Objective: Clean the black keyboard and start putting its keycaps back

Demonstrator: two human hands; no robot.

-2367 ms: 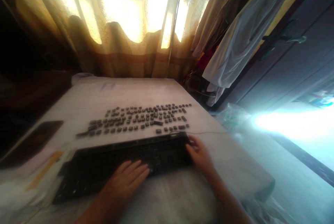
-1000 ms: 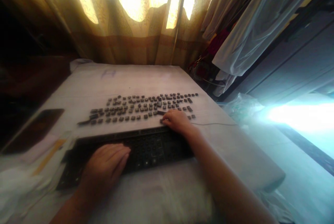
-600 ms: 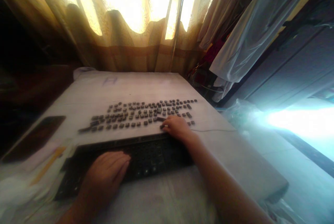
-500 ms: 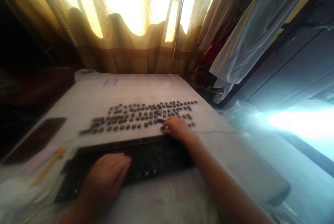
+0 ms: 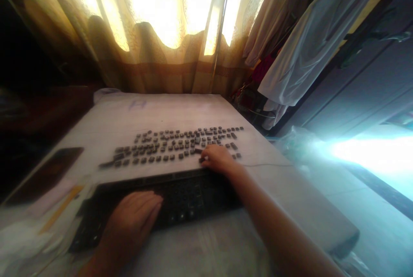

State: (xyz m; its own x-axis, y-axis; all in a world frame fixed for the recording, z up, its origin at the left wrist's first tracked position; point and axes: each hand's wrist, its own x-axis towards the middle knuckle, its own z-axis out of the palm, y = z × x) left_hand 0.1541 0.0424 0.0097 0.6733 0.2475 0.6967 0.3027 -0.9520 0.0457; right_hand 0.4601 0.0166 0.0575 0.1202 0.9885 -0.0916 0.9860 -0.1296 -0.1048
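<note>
A black keyboard (image 5: 190, 189) without most of its keycaps lies across the near part of the table. My left hand (image 5: 134, 210) rests flat on its left half, fingers stretched out side by side, holding nothing. Beyond the keyboard, loose dark keycaps (image 5: 151, 159) are laid out in rough rows. My right hand (image 5: 217, 157) reaches over the keyboard's far edge to the nearest row. Its thumb and fingers are closed on a small keycap (image 5: 201, 160), still at table level. A longer dark keycap (image 5: 198, 151) lies just beyond those fingertips. My right forearm hides part of the keyboard's right end.
The table (image 5: 180, 111) has a pale cover. On the left are a dark flat slab (image 5: 47, 173), a yellow strip (image 5: 61, 208) and crumpled white material (image 5: 19, 238). A thin cable (image 5: 267, 165) runs off to the right. Curtains (image 5: 155, 66) hang behind; clothes (image 5: 300, 53) hang at right.
My right hand has gone from the keyboard's right end to the keycap row and closed on a keycap there. My left hand has slid left along the keyboard. Lately both stay nearly still.
</note>
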